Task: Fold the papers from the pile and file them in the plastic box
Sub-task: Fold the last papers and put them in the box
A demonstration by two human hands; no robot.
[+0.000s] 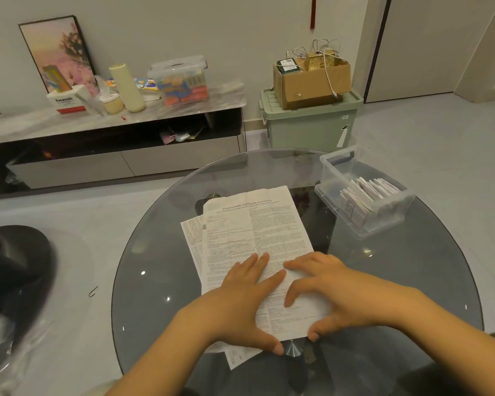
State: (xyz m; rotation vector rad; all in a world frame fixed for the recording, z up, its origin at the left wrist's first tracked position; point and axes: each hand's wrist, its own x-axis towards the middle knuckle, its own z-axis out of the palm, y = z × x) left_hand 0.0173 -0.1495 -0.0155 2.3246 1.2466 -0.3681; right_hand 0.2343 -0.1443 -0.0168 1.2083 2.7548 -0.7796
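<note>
Pressing flat with spread fingers, the left hand (242,292) and right hand (326,284) pin the white printed paper sheet (257,224) atop its pile on the round glass surface (160,281), likely steadying it for folding, while the clear plastic box (383,215) of folded papers waits beyond the right hand.

The left hand (242,292) and right hand (330,284) are covering the lower part of the top sheet (257,238), so its print there is hiding beneath them. The print showing elsewhere is too small to read, apart from a heading. The pile's lower papers (192,235) are peeking out only at the left and bottom edges. In the plastic box (363,192), right of centre, the folded papers' text is too small to read. The bench (155,281) is running off the frame's bottom.
</note>
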